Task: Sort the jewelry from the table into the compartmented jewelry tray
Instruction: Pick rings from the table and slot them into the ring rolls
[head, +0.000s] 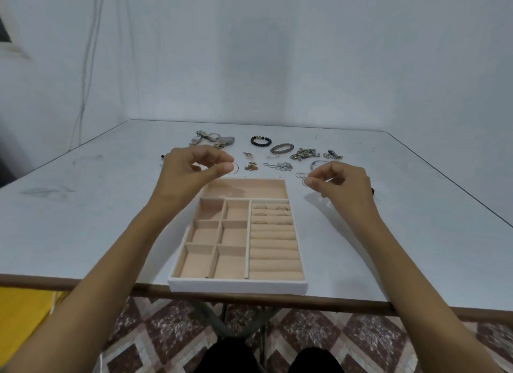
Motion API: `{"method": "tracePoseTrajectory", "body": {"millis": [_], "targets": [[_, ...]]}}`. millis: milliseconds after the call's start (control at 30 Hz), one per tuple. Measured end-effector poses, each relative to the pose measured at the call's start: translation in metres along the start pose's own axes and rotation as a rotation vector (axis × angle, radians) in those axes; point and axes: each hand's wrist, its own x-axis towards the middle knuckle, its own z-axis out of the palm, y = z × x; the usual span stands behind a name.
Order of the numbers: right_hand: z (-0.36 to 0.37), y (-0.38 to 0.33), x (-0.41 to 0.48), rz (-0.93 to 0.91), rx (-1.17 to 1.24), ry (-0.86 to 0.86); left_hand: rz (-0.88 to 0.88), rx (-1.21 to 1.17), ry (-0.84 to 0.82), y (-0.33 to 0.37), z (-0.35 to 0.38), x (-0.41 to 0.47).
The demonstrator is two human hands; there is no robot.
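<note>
The table (111, 206) fills the middle of the frame, and most of the work is left. Across its upper centre a row of loose jewelry is unsorted: a black beaded bracelet (261, 141), a chain heap (304, 153) and smaller bits too small to name.

The jewelry tray (238, 285) sits at lower centre against the near table edge. Only its ring rolls (273, 245), down the right side, hold anything: about six rings (261, 206) in the top three slots (the lower slots look bare). The long compartment (258, 190) along the top and the six square compartments (205, 235) on the left look empty.

The left hand (188, 170) hovers over the tray's upper left corner with its fingers curled. A thin hoop (237, 168) shows at its thumb tip, but I cannot tell if it is held. The right hand (344, 183), right of the tray, seems to pinch a thin ring (305, 182).
</note>
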Motion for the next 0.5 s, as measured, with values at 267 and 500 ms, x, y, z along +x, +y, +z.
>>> {"method": "tracePoseTrajectory", "body": {"millis": [267, 500], "targets": [[0.002, -0.01, -0.019, -0.017, 0.12, -0.071, -0.012, -0.055, 0.167, -0.024, -0.002, -0.02], [0.007, -0.019, -0.051, -0.116, 0.101, -0.266, 0.027, -0.001, 0.183, -0.023, -0.006, -0.027]]}}
